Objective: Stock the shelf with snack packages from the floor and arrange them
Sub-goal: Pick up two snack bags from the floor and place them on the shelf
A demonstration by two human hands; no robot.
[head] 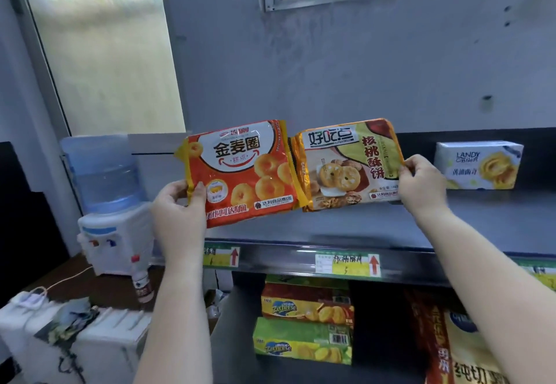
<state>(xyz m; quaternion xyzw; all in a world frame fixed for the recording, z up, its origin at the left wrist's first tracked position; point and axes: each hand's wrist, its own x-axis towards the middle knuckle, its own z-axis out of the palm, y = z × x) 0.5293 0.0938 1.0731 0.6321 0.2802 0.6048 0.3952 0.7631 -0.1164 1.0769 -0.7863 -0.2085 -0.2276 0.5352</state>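
Note:
My left hand (180, 207) grips the lower left corner of an orange snack package (243, 170) printed with ring-shaped pastries. My right hand (419, 182) pinches the right edge of a gold and green walnut cookie package (346, 164). Both packages are held upright, side by side and touching, above the front of the grey top shelf (361, 227). A white Landy cookie box (478, 165) stands further right on the same shelf, apart from my hands.
Price labels (347, 264) with red arrows run along the shelf edge. Below sit stacked Zcheese boxes (304, 323) and an orange bread bag (457, 350). A water dispenser (111, 203) and a white appliance (90, 338) stand at the left.

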